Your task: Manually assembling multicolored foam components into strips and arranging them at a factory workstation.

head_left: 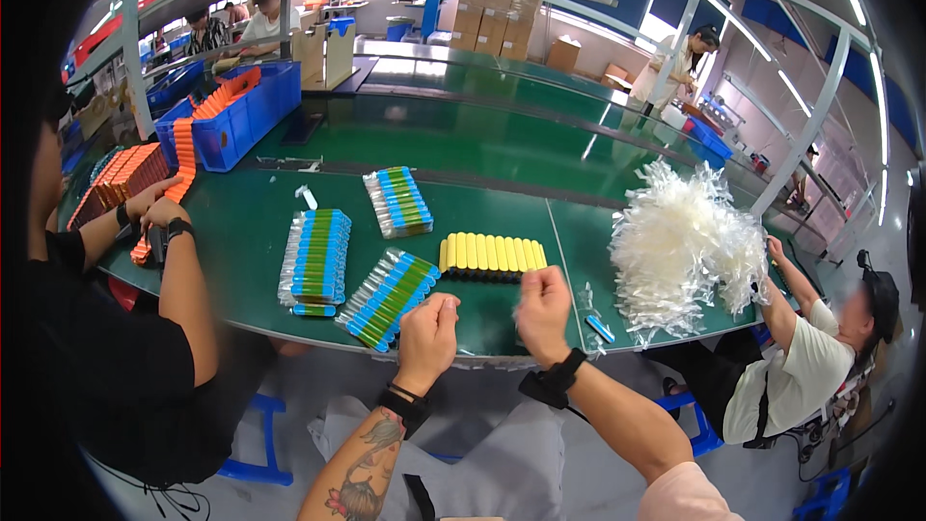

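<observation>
My left hand [427, 342] is closed in a pinch above the table's near edge, beside a slanted stack of blue-and-green battery cells [391, 299] in clear sleeves. Also closed, my right hand [545, 316] is held a short way to the right, in front of a row of yellow battery cells [494, 253] with black ones below. Whatever the fingers of either hand hold is too small or hidden to make out. To the left stand another sleeved stack of cells [316, 256] and, farther back, a smaller one [397, 203].
A large heap of clear plastic sleeves [675, 251] covers the right side of the green table [502, 169]. Near it lies a single blue cell [600, 329]. A blue bin [256, 121] with orange strips stands far left. Co-workers sit close on both sides.
</observation>
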{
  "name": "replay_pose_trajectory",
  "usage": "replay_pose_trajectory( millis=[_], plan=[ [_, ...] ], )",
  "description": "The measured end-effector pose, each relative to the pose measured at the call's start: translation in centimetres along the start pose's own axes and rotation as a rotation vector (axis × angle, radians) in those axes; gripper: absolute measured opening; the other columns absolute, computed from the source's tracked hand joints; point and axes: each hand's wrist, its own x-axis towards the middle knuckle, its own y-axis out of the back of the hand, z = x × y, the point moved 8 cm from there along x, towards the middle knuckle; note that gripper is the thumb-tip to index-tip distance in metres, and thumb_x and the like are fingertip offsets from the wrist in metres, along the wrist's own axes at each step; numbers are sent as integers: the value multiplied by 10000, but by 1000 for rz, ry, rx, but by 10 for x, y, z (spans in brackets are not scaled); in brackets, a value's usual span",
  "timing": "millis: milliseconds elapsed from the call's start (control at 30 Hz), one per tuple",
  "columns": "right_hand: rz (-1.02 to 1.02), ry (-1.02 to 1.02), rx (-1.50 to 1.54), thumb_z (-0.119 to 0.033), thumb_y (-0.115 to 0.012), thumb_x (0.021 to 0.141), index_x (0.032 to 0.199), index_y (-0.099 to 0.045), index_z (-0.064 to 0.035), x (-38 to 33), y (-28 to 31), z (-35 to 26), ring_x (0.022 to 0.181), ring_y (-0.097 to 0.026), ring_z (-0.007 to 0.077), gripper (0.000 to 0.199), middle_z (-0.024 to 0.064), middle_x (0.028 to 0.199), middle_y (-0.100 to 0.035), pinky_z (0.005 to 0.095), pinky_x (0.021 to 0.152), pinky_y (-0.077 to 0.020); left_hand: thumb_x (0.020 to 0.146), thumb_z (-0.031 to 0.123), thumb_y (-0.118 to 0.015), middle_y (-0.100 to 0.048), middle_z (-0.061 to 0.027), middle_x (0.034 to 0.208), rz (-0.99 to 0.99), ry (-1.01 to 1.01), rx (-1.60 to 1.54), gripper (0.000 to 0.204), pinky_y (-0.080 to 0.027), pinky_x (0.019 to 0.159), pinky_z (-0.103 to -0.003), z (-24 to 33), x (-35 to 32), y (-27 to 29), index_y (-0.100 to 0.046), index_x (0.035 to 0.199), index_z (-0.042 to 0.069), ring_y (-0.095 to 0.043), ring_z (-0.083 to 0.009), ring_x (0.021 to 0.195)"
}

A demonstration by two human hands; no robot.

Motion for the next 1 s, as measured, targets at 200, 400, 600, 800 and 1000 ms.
replay_pose_trajectory(
  millis=[200,400,600,800,1000],
  plan=[
    [110,215,428,-262,-518,1080,913,-500,-108,139,112,-178,453,-456,104,229,2,679,-496,260,378,-368,984,172,-583,-670,-149,736,-34,-7,-14,220,-500,620,-379,2,3,-7,-686,925,-13,-665,-301,657],
    [329,290,-19,-337,-623,1029,896,-571,-66,253,209,-294,475,-465,99,306,-3,611,-489,253,444,-373,933,92,-636,-666,-106,725,-110,96,-65,122,-487,590,-306,-8,2,4,-685,927,-20,-631,-163,614],
    [509,960,-945,-321,-689,981,816,-592,-37,252,254,-325,523,-496,169,342,65,614,-561,343,514,-405,914,92,-655,-683,-109,753,-156,133,-95,143,-481,570,-289,-8,1,-6,-694,945,-43,-616,-136,599],
    [-30,372,-1168,-456,-450,1050,1044,-655,-75,238,235,-45,969,-650,454,433,271,963,-689,502,841,-504,917,72,-658,-675,-92,741,-156,137,-43,128,-486,591,-274,-2,-2,-4,-689,946,-48,-627,-113,640],
    [31,42,-944,-493,-339,1093,1275,-592,53,289,336,23,1217,-567,346,629,191,1339,-622,440,1020,-412,909,110,-670,-702,-133,809,-141,-20,-6,123,-527,618,-327,8,5,-11,-708,957,3,-694,-215,679]
  ],
)
